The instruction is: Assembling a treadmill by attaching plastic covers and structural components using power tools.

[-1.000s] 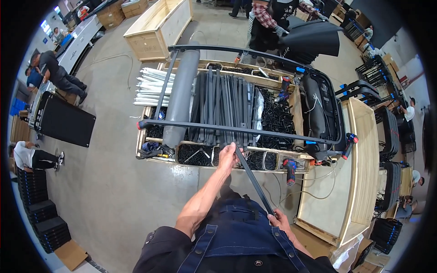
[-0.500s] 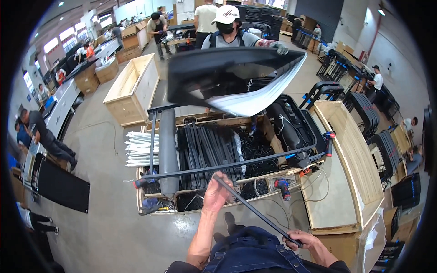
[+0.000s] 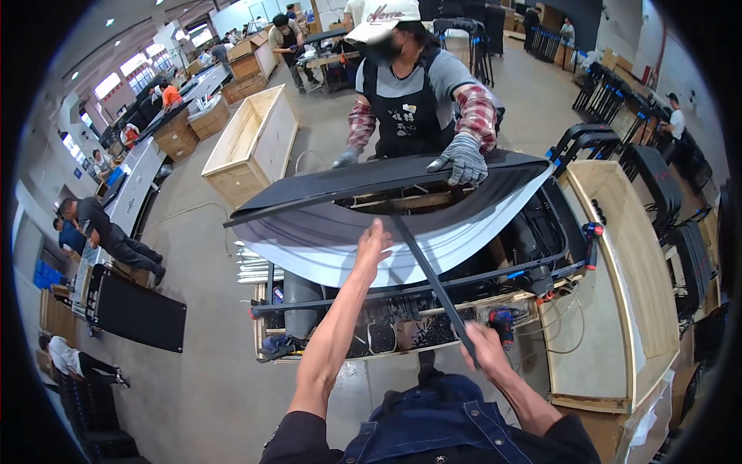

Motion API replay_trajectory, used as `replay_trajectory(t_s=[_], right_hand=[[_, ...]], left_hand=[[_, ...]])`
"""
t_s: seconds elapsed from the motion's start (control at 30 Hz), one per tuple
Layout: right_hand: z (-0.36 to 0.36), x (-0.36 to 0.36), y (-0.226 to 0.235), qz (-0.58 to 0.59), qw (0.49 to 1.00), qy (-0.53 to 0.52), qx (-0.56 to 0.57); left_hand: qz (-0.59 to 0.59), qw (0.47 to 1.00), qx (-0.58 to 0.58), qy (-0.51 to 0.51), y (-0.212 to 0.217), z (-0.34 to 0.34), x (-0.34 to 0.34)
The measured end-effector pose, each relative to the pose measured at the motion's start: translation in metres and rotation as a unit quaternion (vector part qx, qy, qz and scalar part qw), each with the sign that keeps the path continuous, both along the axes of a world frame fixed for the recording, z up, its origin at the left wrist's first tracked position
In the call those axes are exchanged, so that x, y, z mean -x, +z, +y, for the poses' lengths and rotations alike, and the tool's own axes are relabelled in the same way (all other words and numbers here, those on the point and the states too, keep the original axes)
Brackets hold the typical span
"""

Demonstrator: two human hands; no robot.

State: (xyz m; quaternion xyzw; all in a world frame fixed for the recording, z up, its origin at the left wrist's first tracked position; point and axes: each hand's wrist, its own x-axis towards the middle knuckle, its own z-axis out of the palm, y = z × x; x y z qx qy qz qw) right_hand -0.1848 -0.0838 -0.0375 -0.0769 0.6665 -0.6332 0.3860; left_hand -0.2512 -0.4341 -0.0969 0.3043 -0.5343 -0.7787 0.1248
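Your left hand (image 3: 374, 241) reaches far across the open wooden crate (image 3: 402, 352), fingers together and lying against the near end of the long dark bar (image 3: 433, 284); whether they curl around it or only press on it cannot be told from here. Your right hand (image 3: 485, 346) is closed around the bar's near end, just above your denim apron (image 3: 433, 421). The bar runs from that grip up and to the left, its far tip meeting the underside of the large black panel (image 3: 386, 182) with its pale curved underside.

Across the crate, a co-worker in a dark apron steadies the panel's far edge with a gloved hand (image 3: 464, 157), the other glove at the edge further left.

The risk here looks plain: the panel is wide, bowed and carried by two people over a crate packed with black tubes, clamps and a red and black power drill (image 3: 504, 319). If your left hand has no real hold, the bar could slide along the panel and drop into the tubes. Should either of you shift out of step, the panel may tilt and catch the black tubular frame (image 3: 533, 267) at the right.
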Motion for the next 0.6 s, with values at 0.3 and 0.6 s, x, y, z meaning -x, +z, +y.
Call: replay_trajectory(t_s=[0.3,0.6], right_hand=[[-0.153,0.139,-0.077,0.061,0.994,-0.084,0.02],[-0.21,0.145,-0.112,0.382,0.913,-0.086,-0.112]], left_hand=[[0.206,0.976,-0.07,0.029,0.078,-0.028,-0.03],[0.096,0.984,-0.106,0.102,0.116,-0.085,0.01]])
